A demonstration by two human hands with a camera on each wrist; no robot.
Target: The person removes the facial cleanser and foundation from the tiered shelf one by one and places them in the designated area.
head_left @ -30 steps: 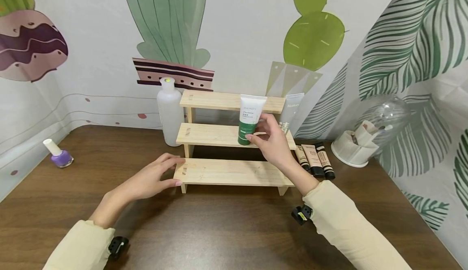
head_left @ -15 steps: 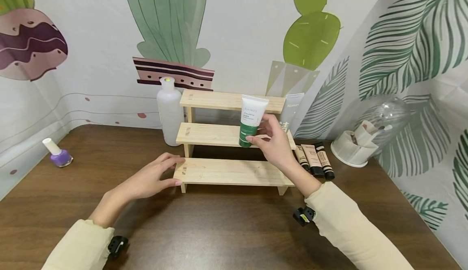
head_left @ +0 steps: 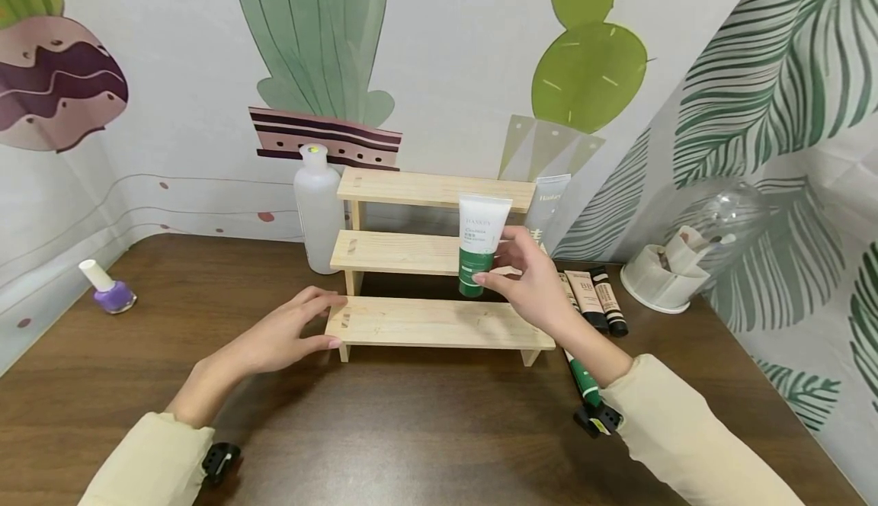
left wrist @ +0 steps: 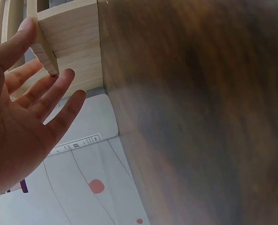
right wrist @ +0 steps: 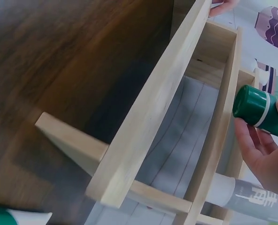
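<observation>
My right hand (head_left: 531,281) pinches a white tube with a green lower part and cap (head_left: 483,232) between thumb and fingers. The tube is upright, cap down, in front of the middle step of a three-tier wooden display rack (head_left: 439,323); its green cap (right wrist: 249,103) hangs above the lowest step in the right wrist view. At the rack's left end is my left hand (head_left: 288,331), its thumb and fingertips at the lowest step. In the left wrist view the fingers (left wrist: 61,112) are spread and loosely bent, with the thumb touching the wood.
A grey tube (head_left: 549,197) stands at the rack's right end. Several small tubes (head_left: 586,300) lie right of it, near a clear-domed holder (head_left: 665,281). Another green-and-white tube (head_left: 583,380) lies under my right forearm. A white bottle (head_left: 318,212) and purple nail polish (head_left: 110,289) are left.
My right hand has moved down, toward me and slightly right with the tube. The tube on the table beneath my right forearm has come into sight. My left hand has stayed put.
</observation>
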